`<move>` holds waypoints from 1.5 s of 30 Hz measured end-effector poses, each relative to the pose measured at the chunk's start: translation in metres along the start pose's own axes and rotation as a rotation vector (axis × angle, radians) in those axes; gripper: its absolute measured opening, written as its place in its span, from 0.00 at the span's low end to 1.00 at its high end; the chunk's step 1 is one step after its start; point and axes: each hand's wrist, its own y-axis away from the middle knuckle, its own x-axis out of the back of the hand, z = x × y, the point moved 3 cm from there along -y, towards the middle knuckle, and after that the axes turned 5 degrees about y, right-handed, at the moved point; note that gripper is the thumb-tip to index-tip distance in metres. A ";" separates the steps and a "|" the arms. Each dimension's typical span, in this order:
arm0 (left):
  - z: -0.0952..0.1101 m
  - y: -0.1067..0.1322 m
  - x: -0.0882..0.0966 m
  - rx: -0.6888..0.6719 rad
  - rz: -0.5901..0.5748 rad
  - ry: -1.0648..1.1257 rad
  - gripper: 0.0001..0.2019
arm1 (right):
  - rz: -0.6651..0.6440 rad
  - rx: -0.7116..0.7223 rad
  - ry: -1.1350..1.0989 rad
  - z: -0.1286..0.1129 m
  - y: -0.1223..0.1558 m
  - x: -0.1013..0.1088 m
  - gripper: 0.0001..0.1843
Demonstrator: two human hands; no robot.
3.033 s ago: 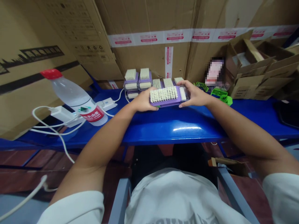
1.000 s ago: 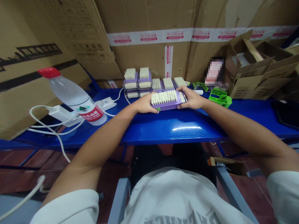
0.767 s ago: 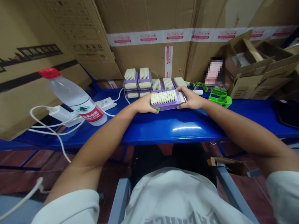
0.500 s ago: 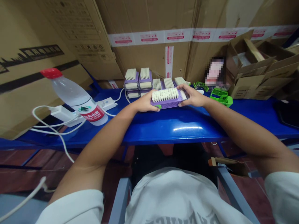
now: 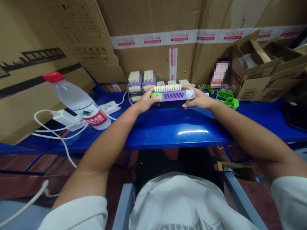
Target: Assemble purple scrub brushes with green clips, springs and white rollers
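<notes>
Held up above the blue table is a purple scrubbing brush (image 5: 174, 95) with cream bristles on top, a green end and a slotted side facing me. My left hand (image 5: 145, 100) grips its left end, the thumb pressed on the green part. My right hand (image 5: 199, 99) is closed around the clear-capped right end, its thumb below the brush. Behind stand similar purple brushes (image 5: 148, 83), some stacked and some partly hidden by the held one.
On the left a red-capped water bottle (image 5: 79, 102) leans beside a white power strip (image 5: 110, 107) and cables. Green plastic parts (image 5: 226, 99) lie on the blue table (image 5: 177, 135) to the right. Cardboard boxes (image 5: 261, 80) and a phone-like blurred rectangle (image 5: 220, 74) stand behind.
The brush has been tilted and raised slightly, so its slotted side now faces me instead of the bristle tops. Both hands have turned with it.
</notes>
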 end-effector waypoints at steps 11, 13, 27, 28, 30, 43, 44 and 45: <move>0.007 0.004 -0.001 -0.004 -0.026 -0.049 0.58 | 0.161 0.109 0.227 -0.020 0.005 0.006 0.39; 0.011 0.004 0.004 -0.101 0.019 -0.175 0.57 | 0.125 0.112 0.164 -0.019 0.005 0.003 0.40; 0.015 0.010 0.006 -0.046 -0.025 -0.544 0.43 | -0.065 -0.014 0.022 -0.009 0.002 -0.009 0.33; 0.015 0.010 0.006 -0.043 -0.035 -0.558 0.43 | -0.078 -0.027 0.028 -0.008 0.002 -0.010 0.32; 0.014 0.010 0.005 -0.032 -0.064 -0.597 0.44 | -0.118 -0.065 0.036 -0.007 0.003 -0.012 0.30; 0.012 0.009 0.000 0.011 -0.126 -0.701 0.44 | -0.156 -0.109 0.041 -0.003 0.001 -0.012 0.27; 0.012 0.009 0.000 0.010 -0.127 -0.701 0.44 | -0.156 -0.106 0.043 -0.003 0.001 -0.012 0.27; 0.012 0.009 0.000 0.009 -0.128 -0.701 0.44 | -0.156 -0.104 0.044 -0.003 0.001 -0.012 0.27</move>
